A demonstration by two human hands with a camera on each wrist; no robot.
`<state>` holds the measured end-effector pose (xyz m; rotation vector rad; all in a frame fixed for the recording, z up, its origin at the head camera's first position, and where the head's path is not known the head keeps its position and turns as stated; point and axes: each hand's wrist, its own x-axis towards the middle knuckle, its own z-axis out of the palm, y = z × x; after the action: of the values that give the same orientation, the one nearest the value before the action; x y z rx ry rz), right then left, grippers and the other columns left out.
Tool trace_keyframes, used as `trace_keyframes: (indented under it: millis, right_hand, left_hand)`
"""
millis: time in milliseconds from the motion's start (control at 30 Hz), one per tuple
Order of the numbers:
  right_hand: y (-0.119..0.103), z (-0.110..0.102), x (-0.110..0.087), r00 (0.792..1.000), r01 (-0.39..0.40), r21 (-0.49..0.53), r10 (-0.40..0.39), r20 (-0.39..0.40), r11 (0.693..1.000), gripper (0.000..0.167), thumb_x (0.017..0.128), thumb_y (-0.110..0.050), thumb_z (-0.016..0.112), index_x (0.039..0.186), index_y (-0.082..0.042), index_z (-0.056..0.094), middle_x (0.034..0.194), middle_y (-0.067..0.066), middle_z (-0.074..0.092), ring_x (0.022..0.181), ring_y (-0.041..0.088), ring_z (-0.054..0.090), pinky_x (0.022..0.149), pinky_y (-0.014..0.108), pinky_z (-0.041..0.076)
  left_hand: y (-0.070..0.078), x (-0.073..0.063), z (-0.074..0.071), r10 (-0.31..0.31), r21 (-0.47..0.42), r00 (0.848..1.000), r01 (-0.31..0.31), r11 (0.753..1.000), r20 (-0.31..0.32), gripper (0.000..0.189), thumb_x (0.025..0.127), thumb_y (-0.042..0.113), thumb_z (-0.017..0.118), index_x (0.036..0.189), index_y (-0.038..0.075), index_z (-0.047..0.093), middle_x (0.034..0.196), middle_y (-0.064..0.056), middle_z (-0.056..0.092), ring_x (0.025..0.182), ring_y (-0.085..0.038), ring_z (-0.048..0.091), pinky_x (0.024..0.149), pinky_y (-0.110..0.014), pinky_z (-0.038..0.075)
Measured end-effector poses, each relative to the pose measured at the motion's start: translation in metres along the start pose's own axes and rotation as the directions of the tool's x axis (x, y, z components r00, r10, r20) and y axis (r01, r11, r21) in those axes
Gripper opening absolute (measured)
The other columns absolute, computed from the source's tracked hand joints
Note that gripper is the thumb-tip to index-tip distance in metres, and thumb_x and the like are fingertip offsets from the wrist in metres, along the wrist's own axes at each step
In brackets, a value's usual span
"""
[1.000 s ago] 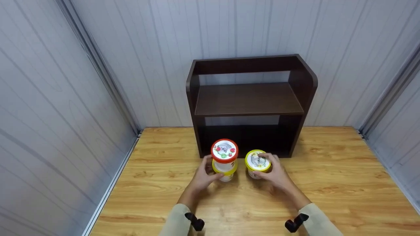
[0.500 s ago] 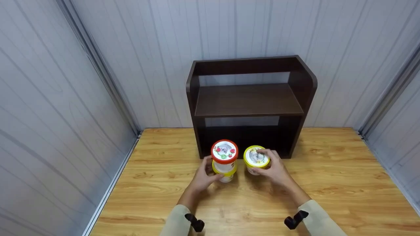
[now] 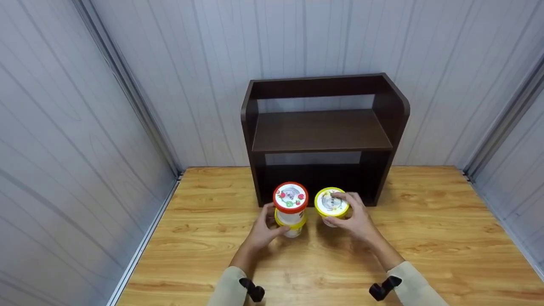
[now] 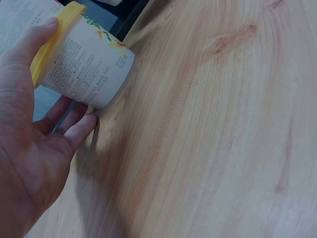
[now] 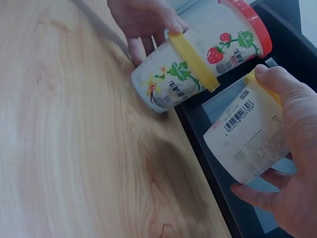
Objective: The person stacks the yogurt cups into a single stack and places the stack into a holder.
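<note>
pale streaked wall panels (image 3: 212,85); dark brown shelf unit (image 3: 323,129) on wood-grain tabletop (image 3: 446,229)

Inside the left grip (image 3: 262,230), the lower tub (image 4: 89,62) is white with a yellow rim, green leaves and yellow flowers. Above that grip, the upper tub (image 3: 290,198) is white, rimmed red, with red berries and green leaves. In the right grip (image 3: 357,219), the third tub (image 5: 250,136) is white, rimmed yellow, with a black barcode. Beyond both grips, the shelf unit (image 3: 323,129) is dark brown; below them, the bench (image 3: 204,238) is honey-coloured with streaky grain.
</note>
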<state>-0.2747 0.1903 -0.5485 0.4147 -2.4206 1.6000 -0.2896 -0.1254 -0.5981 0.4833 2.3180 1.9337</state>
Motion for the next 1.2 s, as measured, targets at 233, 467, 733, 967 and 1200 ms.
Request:
trace_keyframes:
  millis: [233, 467, 733, 967, 1200]
  right_hand:
    - [-0.010, -0.004, 0.000, 1.000, -0.010, 0.090, 0.010, 0.007, 0.996, 0.062, 0.074, -0.026, 0.093, 0.130, -0.023, 0.066, 0.131, 0.007, 0.044, 0.119, 0.026, 0.047, 0.085, 0.038, 0.058]
    - [-0.016, -0.010, 0.000, 1.000, 0.008, 0.049, -0.007, -0.015, 0.999, 0.065, 0.074, -0.028, 0.093, 0.132, -0.024, 0.065, 0.131, 0.004, 0.046, 0.117, 0.021, 0.047, 0.085, 0.025, 0.053]
    - [-0.026, -0.015, 0.005, 0.999, 0.019, 0.043, -0.018, -0.032, 0.999, 0.066, 0.074, -0.025, 0.093, 0.133, -0.021, 0.064, 0.130, 0.007, 0.046, 0.112, 0.022, 0.048, 0.081, 0.030, 0.056]
    - [-0.057, -0.017, 0.006, 0.997, 0.059, 0.038, -0.057, -0.053, 0.998, 0.063, 0.078, -0.011, 0.089, 0.135, -0.005, 0.062, 0.129, 0.017, 0.047, 0.113, 0.026, 0.049, 0.083, 0.023, 0.053]
    - [-0.094, -0.022, 0.007, 0.993, 0.093, -0.036, -0.096, -0.069, 0.995, 0.060, 0.079, -0.010, 0.088, 0.132, 0.001, 0.062, 0.128, 0.022, 0.049, 0.113, 0.024, 0.048, 0.090, 0.015, 0.040]
  left_hand:
    - [0.002, -0.001, 0.000, 0.002, -0.005, 1.000, -0.002, 1.000, -0.007, 0.080, 0.084, 0.019, 0.085, 0.148, 0.014, 0.037, 0.133, -0.017, 0.052, 0.125, -0.036, 0.052, 0.109, -0.056, 0.040]
    - [0.002, -0.001, 0.001, 0.027, -0.048, 1.000, -0.027, 0.998, 0.009, 0.081, 0.084, 0.013, 0.084, 0.149, 0.012, 0.035, 0.131, -0.019, 0.052, 0.119, -0.038, 0.056, 0.104, -0.059, 0.044]
    - [0.003, -0.001, 0.002, 0.017, -0.036, 1.000, -0.016, 0.999, 0.006, 0.080, 0.085, 0.015, 0.084, 0.149, 0.013, 0.036, 0.131, -0.019, 0.051, 0.120, -0.037, 0.055, 0.104, -0.056, 0.045]
    - [0.003, -0.001, 0.001, -0.004, -0.015, 1.000, 0.004, 1.000, 0.001, 0.079, 0.085, 0.015, 0.083, 0.148, 0.015, 0.037, 0.134, -0.018, 0.051, 0.122, -0.036, 0.054, 0.105, -0.053, 0.045]
    - [-0.001, 0.000, 0.001, -0.001, -0.020, 1.000, 0.001, 1.000, 0.006, 0.079, 0.085, 0.016, 0.084, 0.148, 0.015, 0.037, 0.134, -0.018, 0.050, 0.122, -0.035, 0.054, 0.106, -0.053, 0.044]
